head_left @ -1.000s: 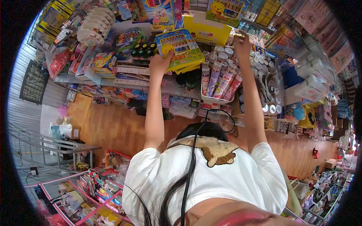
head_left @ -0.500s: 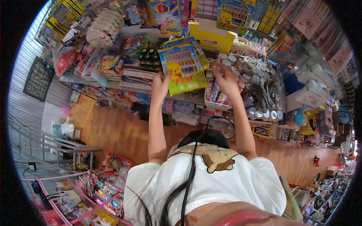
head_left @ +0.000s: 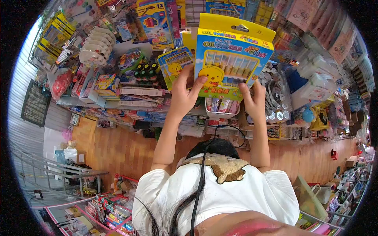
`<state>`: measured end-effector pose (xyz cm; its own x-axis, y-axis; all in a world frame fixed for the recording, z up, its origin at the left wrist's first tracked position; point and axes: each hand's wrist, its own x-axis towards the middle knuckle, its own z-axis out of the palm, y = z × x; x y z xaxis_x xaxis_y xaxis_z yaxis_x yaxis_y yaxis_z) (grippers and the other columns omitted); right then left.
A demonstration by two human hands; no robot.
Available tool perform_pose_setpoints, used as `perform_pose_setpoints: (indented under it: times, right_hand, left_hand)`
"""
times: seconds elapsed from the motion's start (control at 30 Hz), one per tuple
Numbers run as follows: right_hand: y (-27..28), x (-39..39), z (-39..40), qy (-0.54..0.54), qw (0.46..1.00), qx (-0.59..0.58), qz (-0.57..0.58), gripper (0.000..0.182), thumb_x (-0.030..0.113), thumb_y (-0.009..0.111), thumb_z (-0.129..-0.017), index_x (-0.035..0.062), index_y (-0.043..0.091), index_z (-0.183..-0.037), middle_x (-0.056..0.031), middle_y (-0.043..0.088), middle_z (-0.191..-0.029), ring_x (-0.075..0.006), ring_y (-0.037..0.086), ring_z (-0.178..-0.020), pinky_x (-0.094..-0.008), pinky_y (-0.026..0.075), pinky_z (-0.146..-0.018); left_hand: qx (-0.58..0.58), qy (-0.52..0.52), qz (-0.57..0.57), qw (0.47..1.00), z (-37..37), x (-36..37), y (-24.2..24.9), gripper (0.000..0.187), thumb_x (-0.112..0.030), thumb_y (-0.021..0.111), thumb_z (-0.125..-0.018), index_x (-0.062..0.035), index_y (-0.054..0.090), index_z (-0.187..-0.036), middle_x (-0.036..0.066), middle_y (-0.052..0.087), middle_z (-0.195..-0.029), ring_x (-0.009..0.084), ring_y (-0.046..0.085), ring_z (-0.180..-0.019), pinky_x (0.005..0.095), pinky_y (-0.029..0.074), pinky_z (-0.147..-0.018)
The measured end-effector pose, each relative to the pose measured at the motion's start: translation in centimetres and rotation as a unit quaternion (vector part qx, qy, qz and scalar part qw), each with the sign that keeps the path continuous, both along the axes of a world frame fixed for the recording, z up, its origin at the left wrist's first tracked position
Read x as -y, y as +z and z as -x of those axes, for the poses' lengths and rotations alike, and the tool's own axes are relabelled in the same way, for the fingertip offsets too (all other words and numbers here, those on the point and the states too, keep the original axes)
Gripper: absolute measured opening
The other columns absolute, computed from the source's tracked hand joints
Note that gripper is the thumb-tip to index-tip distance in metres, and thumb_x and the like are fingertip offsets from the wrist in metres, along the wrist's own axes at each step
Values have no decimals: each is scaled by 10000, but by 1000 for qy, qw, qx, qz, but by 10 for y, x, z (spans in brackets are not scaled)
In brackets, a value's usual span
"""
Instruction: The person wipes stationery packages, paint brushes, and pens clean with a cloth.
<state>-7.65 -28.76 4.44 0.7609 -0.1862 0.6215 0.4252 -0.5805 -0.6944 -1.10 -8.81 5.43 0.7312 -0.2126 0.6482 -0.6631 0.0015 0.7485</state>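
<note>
A blue and yellow box of oil pastels, with a chick picture and a clear window, is held up over the shelf, its hang-hole flap at the top. My left hand grips its lower left edge, thumb on the front. My right hand holds the lower right corner, thumb in front and fingers mostly hidden behind. Left of it, similar pastel boxes lean on the shelf. Below the held box, a white bin of wrapped, tube-like items partly shows.
Clear-lidded jars crowd the shelf to the right. Dark bottles and stacked long boxes stand to the left. A rack of white moulded trays hangs further left. A metal railing and pink-framed bins are at lower left.
The oil pastels box has risen and moved right, nearer the camera. My right hand has left the jars and bin area and now grips the box too.
</note>
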Motion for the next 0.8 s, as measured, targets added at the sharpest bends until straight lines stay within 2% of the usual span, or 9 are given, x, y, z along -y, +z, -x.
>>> perform_pose_setpoints:
  times: [0.1, 0.2, 0.23, 0.37, 0.43, 0.53, 0.57, 0.67, 0.8]
  right_hand:
    - [13, 2, -6, 0, 999, 42, -11, 255, 205, 567, -842, 6, 566, -1001, -118, 633, -696, -177, 577, -534, -283, 428, -527]
    - [20, 7, -12, -23, 1000, -6, -8, 271, 220, 572, -844, 5, 567, -1008, -132, 634, -712, -180, 583, -556, -289, 431, -543]
    - [24, 10, -12, -33, 997, -69, -4, 307, 259, 568, -850, 2, 568, -1020, -140, 633, -729, -187, 584, -580, -295, 430, -559]
    - [22, 14, -29, -43, 997, -66, -18, 377, 329, 545, -858, -4, 564, -1033, -162, 624, -728, -216, 580, -598, -325, 429, -571]
    - [18, 19, -47, -52, 998, -29, -4, 413, 363, 537, -856, -8, 564, -1034, -171, 619, -723, -235, 578, -597, -340, 427, -572]
    - [18, 33, -81, -99, 991, -90, 28, 453, 399, 542, -844, -8, 566, -1042, -179, 617, -716, -261, 591, -622, -354, 435, -590]
    - [11, 39, -100, -105, 994, -31, 25, 477, 419, 548, -834, -19, 570, -1023, -181, 613, -703, -284, 596, -628, -360, 441, -590]
    - [17, 49, -135, -160, 980, -108, 54, 490, 438, 554, -823, -26, 580, -980, -169, 608, -677, -304, 604, -633, -389, 455, -595]
    - [2, 63, -182, -214, 968, -76, 110, 563, 499, 565, -794, -37, 573, -965, -159, 601, -642, -326, 616, -638, -413, 483, -601]
  left_hand:
    - [-13, -12, -9, 1000, -9, 7, 8, 360, -262, 595, -856, 20, 504, -1062, 91, 617, -897, 115, 565, -753, 245, 442, -652]
    - [-21, -46, 55, 997, -16, 20, 15, 383, -286, 589, -858, 19, 499, -1072, 89, 615, -922, 123, 570, -780, 245, 445, -674]
    - [-29, -54, 67, 996, -22, 22, 11, 391, -292, 587, -858, 19, 498, -1076, 87, 615, -926, 123, 568, -779, 245, 444, -675]
    - [-64, -64, 61, 994, -39, 30, 7, 405, -319, 579, -860, 21, 504, -1067, 95, 615, -922, 119, 571, -782, 256, 449, -678]
    - [-52, -25, 25, 998, -57, 37, 4, 405, -319, 581, -858, 24, 510, -1061, 105, 617, -916, 123, 577, -780, 264, 450, -679]
    - [-48, 4, 20, 999, -90, 53, 4, 414, -335, 590, -846, 30, 536, -1035, 125, 620, -899, 157, 591, -765, 283, 450, -684]
    - [-50, 8, 26, 998, -103, 60, 5, 419, -342, 595, -841, 32, 547, -1024, 132, 621, -891, 173, 596, -758, 290, 450, -685]
    - [33, 137, -16, 990, -150, 79, -4, 457, -364, 610, -822, 60, 567, -986, 166, 619, -892, 240, 597, -764, 323, 451, -709]
    - [-15, 171, -21, 985, -169, 90, 4, 453, -360, 627, -803, 80, 578, -898, 204, 591, -880, 301, 581, -798, 383, 451, -718]
